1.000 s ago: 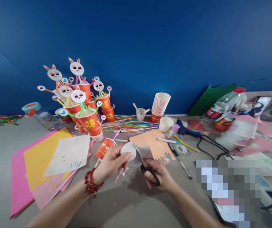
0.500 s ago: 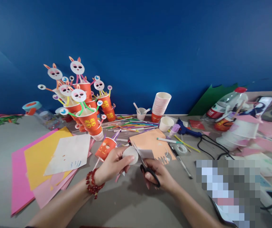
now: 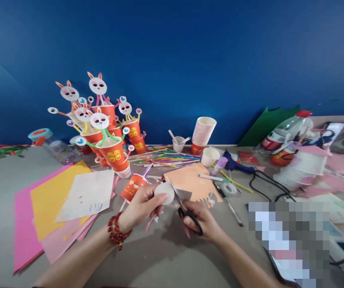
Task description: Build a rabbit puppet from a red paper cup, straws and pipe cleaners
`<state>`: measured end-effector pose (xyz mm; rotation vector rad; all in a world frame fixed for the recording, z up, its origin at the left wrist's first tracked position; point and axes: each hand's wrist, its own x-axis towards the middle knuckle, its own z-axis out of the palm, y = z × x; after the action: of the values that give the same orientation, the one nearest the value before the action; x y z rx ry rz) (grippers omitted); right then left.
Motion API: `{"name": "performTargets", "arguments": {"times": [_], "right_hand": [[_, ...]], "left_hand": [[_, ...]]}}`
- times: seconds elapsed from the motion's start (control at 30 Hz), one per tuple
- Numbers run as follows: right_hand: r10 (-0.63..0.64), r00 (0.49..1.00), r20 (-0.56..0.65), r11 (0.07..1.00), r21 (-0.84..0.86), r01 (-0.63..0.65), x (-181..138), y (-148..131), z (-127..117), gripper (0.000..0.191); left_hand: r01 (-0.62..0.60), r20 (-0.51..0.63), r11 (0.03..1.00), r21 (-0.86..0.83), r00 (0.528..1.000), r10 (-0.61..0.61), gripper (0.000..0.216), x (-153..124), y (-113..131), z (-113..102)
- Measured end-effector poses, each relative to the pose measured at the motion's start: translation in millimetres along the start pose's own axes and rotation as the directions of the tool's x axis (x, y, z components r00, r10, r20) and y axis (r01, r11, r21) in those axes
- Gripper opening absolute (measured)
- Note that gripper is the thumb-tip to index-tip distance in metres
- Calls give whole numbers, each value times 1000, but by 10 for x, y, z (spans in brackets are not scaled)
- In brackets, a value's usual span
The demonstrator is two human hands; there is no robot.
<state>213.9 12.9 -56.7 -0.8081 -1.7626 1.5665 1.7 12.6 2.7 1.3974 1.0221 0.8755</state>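
My left hand (image 3: 145, 206), with a red bead bracelet (image 3: 118, 234) on the wrist, pinches a white paper disc (image 3: 164, 193) between thumb and fingers. Black-handled scissors (image 3: 190, 220) are gripped in my right hand (image 3: 200, 219), their blades pointing up along the disc's right edge. A greyish paper piece (image 3: 185, 195) shows just right of the blades; whether it is still joined to the disc I cannot tell. Behind my left hand a red paper cup (image 3: 134, 186) lies tilted with purple stems sticking out. Small paper scraps (image 3: 157, 218) are below the hand.
Rabbit-faced red cups (image 3: 113, 154) stand at the back left. Coloured paper sheets (image 3: 85, 196) lie on the left, an orange sheet (image 3: 187, 176) ahead. Farther back are a cup stack (image 3: 203, 132) and a blue glue gun (image 3: 238, 163). A pen (image 3: 230, 206) and a pixelated device are on the right.
The white disc has turned and shifted slightly left in my left hand. The greyish paper piece beside the blades has changed its angle and shows less. The scissors hardly moved.
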Motion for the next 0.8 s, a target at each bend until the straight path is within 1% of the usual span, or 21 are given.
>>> {"name": "performTargets", "arguments": {"times": [0.17, 0.33, 0.53, 0.8], "right_hand": [[22, 1000, 3, 1000, -2, -22, -3, 6, 2, 58], [5, 1000, -6, 1000, 9, -5, 2, 3, 3, 58], [17, 1000, -10, 1000, -4, -17, -7, 13, -5, 59], [36, 999, -13, 999, 13, -36, -8, 12, -9, 60]], "left_hand": [[7, -8, 1000, -4, 1000, -7, 40, -5, -14, -2], [3, -14, 1000, -9, 1000, -3, 39, -7, -15, -14], [-3, -4, 1000, -7, 1000, 3, 39, -11, -21, -32], [-14, -32, 1000, 11, 999, 14, 35, -3, -38, -51]]}}
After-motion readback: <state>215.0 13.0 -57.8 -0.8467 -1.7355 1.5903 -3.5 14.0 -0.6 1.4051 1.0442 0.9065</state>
